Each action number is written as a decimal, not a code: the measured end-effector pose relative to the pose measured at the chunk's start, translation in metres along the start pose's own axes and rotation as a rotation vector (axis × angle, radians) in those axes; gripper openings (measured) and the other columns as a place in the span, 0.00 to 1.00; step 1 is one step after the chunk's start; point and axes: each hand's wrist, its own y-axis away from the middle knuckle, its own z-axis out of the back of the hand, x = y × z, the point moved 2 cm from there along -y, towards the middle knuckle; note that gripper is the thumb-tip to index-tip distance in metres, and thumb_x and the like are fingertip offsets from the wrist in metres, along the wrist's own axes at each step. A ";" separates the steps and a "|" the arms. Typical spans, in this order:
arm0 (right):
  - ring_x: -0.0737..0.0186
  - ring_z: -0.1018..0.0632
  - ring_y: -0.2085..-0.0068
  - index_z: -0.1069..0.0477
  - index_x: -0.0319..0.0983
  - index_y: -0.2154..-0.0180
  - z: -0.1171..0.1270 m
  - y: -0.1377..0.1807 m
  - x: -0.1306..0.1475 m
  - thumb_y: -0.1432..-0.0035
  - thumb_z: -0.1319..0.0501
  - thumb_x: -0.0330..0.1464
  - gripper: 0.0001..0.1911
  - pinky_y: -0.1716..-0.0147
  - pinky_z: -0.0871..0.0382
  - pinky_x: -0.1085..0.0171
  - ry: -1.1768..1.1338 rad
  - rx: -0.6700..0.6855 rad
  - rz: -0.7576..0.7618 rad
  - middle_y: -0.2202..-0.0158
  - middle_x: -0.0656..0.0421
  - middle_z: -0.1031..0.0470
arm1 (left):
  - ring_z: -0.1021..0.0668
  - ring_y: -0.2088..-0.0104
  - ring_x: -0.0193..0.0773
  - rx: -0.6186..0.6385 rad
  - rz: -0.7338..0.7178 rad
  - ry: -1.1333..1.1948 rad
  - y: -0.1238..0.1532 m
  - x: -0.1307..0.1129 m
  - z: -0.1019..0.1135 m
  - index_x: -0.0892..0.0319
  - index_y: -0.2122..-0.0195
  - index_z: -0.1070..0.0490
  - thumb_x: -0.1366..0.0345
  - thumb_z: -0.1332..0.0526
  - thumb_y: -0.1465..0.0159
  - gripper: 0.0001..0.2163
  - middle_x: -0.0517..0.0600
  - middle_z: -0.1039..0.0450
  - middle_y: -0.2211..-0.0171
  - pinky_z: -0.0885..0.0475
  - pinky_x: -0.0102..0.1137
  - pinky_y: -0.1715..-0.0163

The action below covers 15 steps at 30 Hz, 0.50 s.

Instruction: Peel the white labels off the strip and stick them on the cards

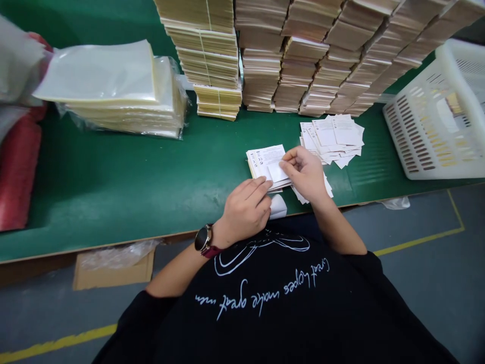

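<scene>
My right hand (303,172) pinches a small white paper square (278,172) between thumb and fingertips, and the square lies on a stack of printed white sheets (263,161). My left hand (246,207), with a dark wristwatch (203,238) on its wrist, presses its fingertips against the stack's near edge. Just beyond my right hand, a loose, overlapping pile of printed sheets (331,139) lies on the green table mat (151,177). A few more sheets stick out from under my right hand. A small white piece (278,206) lies partly hidden below my left fingers.
Tall banded stacks of paper cards (291,60) stand along the back of the table. A plastic-wrapped stack (121,96) sits back left, with red and white bags (17,162) beyond it. A white slotted plastic crate (435,116) stands at right.
</scene>
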 end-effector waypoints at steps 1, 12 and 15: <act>0.70 0.34 0.77 0.33 0.41 0.69 0.000 0.000 0.000 0.47 0.39 0.33 0.04 0.75 0.40 0.65 0.005 -0.003 -0.001 0.78 0.67 0.34 | 0.23 0.50 0.48 0.001 0.001 -0.011 0.000 0.000 0.000 0.61 0.70 0.29 0.72 0.43 0.42 0.04 0.58 0.24 0.54 0.24 0.43 0.54; 0.63 0.32 0.75 0.33 0.40 0.57 0.006 0.001 0.015 0.45 0.38 0.45 0.19 0.72 0.42 0.62 0.644 -0.097 0.025 0.77 0.62 0.33 | 0.23 0.51 0.47 0.029 -0.007 -0.062 0.000 0.000 -0.001 0.61 0.72 0.29 0.73 0.43 0.41 0.05 0.57 0.25 0.49 0.28 0.43 0.52; 0.65 0.33 0.76 0.33 0.41 0.63 0.010 -0.004 0.005 0.49 0.35 0.49 0.20 0.73 0.43 0.64 0.502 0.005 -0.057 0.78 0.65 0.34 | 0.23 0.51 0.48 0.035 -0.012 -0.055 0.000 0.000 -0.002 0.62 0.73 0.29 0.73 0.43 0.42 0.05 0.59 0.25 0.49 0.28 0.43 0.53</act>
